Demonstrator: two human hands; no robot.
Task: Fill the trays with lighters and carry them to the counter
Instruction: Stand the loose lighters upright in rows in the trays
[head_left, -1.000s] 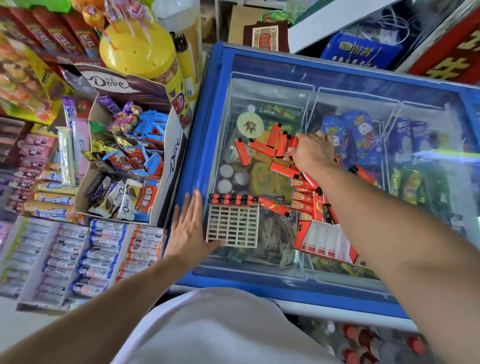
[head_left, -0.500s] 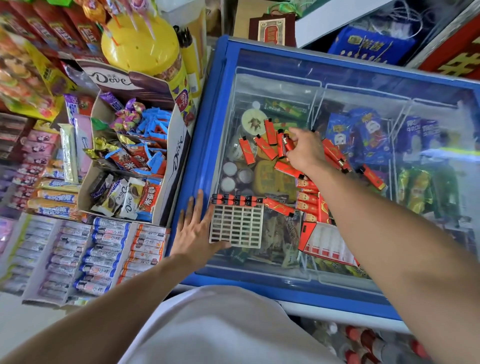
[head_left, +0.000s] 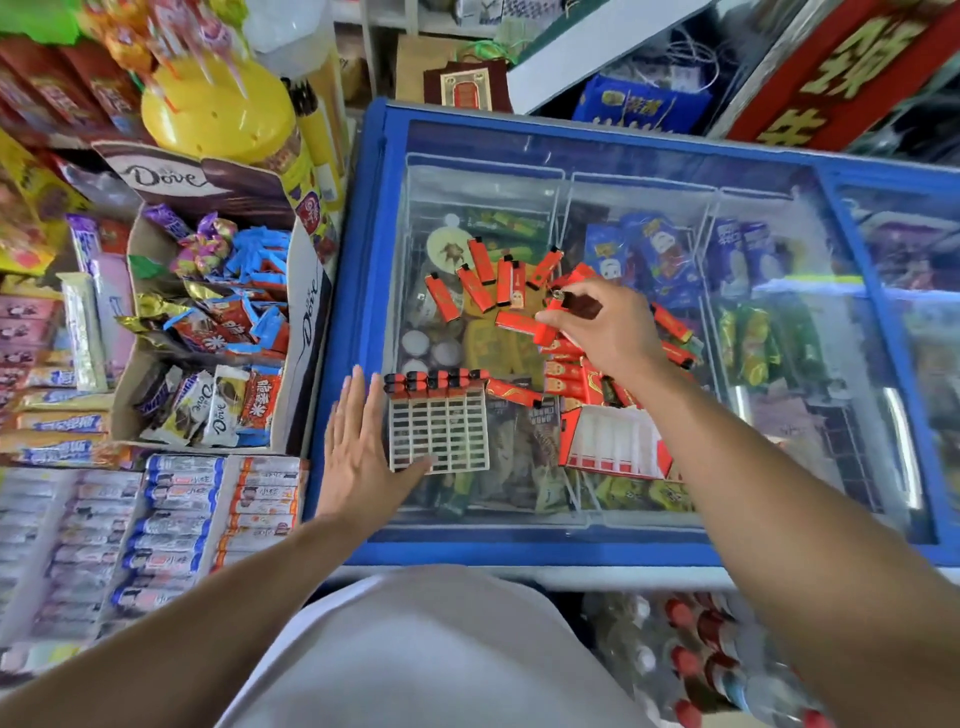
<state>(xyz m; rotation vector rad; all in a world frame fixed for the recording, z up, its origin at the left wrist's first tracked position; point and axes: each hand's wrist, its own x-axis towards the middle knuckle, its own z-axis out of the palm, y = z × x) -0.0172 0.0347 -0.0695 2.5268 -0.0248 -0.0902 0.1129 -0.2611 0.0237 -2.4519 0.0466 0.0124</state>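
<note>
Right hand (head_left: 605, 325) pinches one red lighter (head_left: 574, 302) between thumb and fingertips, metal head toward the left, lifted just above the pile. Left hand (head_left: 363, 447) lies flat, fingers straight, on the freezer lid (head_left: 519, 519), thumb touching the near left corner of the white grid tray (head_left: 439, 428), bracing it.

Tray sits just right of the left hand, near side of the right hand. Only its far row is filled (head_left: 434, 380); remaining cells look empty. One lighter (head_left: 511, 392) lies loose against the tray's far right corner. Loose lighters (head_left: 483, 283) fan out left of and beyond the right hand, more under and right of it. Red-and-white carton (head_left: 613, 441) lies under the right forearm.

Risks, as a guess: glass lid is slick, so the tray could skid if the left hand lifts while a lighter is pushed in; the right forearm may sweep loose lighters off the lid; a tilted lighter may jam in a cell.
</note>
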